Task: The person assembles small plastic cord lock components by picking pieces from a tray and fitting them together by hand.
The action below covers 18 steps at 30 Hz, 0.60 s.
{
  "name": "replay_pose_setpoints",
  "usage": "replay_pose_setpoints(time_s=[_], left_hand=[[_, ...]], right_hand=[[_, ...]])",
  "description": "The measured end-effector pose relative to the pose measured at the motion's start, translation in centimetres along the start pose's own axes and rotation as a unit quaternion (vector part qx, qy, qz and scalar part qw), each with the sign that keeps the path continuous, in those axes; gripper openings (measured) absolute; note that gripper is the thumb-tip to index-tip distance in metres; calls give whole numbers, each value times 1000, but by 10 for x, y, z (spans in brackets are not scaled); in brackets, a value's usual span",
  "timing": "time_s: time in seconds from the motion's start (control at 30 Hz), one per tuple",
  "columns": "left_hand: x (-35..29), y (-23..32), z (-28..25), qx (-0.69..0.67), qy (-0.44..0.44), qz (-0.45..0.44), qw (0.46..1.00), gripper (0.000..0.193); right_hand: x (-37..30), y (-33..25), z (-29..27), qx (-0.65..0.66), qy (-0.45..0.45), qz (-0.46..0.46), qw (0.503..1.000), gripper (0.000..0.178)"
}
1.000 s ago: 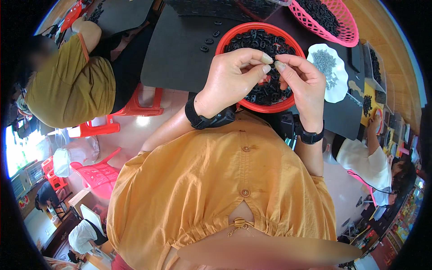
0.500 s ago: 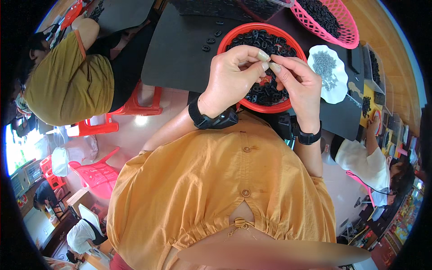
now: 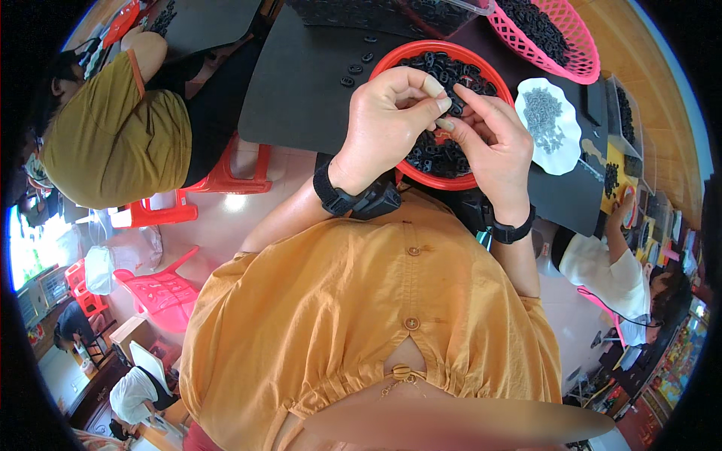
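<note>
My left hand (image 3: 382,128) is over the left half of a round red basin (image 3: 440,181). Its thumb and index finger are pinched together on something too small to make out. Close beside it, my right hand (image 3: 502,149) has its index finger and thumb spread apart near the left fingertips, its other fingers curled. Small black oval parts (image 3: 427,62) fill much of the basin below both hands. To the right, a white wavy-edged dish (image 3: 568,139) holds a heap of small greyish pieces (image 3: 543,119).
Several loose black parts (image 3: 355,69) lie on the dark table (image 3: 293,105) left of the basin. A pink basket (image 3: 583,52) of black parts stands at the far right, a clear bin (image 3: 451,19) at the back. Co-workers sit on both sides.
My right index finger and thumb have moved apart from the left fingertips, which they were meeting before. The left hand stays pinched in about the same place.
</note>
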<state>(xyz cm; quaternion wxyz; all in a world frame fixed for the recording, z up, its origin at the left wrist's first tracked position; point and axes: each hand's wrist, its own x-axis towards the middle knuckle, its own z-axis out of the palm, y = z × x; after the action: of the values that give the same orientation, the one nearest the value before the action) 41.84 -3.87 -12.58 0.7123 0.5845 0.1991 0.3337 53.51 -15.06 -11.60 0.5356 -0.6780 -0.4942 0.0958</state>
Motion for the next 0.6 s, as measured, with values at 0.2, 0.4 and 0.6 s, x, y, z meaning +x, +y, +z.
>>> replay_pose_setpoints(time_s=[0.2,0.4,0.6], left_hand=[[-1,1,-1,19,1,5,1000,11],[-1,-4,-3,82,-15,53,995,15],[-2,-4,-4,81,-10,62,995,22]], right_hand=[[3,-3,-2,-114,0,-76,991,35],[2,-6,-2,-130,-13,-118,984,30],[-2,-7,2,-120,6,-94,988,27]])
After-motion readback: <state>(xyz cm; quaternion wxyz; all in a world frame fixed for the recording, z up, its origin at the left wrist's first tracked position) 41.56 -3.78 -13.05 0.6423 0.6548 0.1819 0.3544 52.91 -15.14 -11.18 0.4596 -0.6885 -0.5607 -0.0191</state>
